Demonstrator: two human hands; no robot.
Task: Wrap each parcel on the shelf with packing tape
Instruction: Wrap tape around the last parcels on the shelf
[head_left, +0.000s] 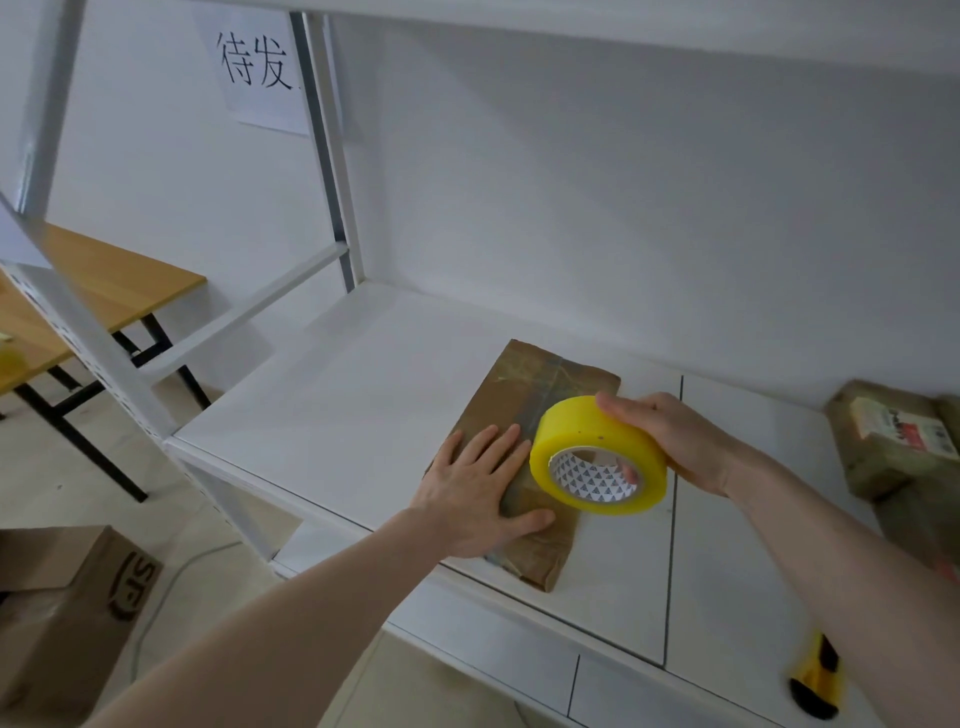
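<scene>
parcel (524, 441): brown paper — wrinkled, glossy under clear tape
tape roll (597, 457): yellow, smooth, glossy plastic; printed card core
shelf (363, 395): white, smooth, matt board — painted metal posts
table (119, 280): light wood top
box (62, 613): matt cardboard

looking forward and down from head height, one wide-angle view only, nothing shared with another. sitting close over the white shelf (363, 395), near enough for both forearms to be entering from the bottom edge. facing the back wall (623, 208) of the shelving, tilting slightly left, taking in a wooden desk (119, 280) and floor at the left margin.
</scene>
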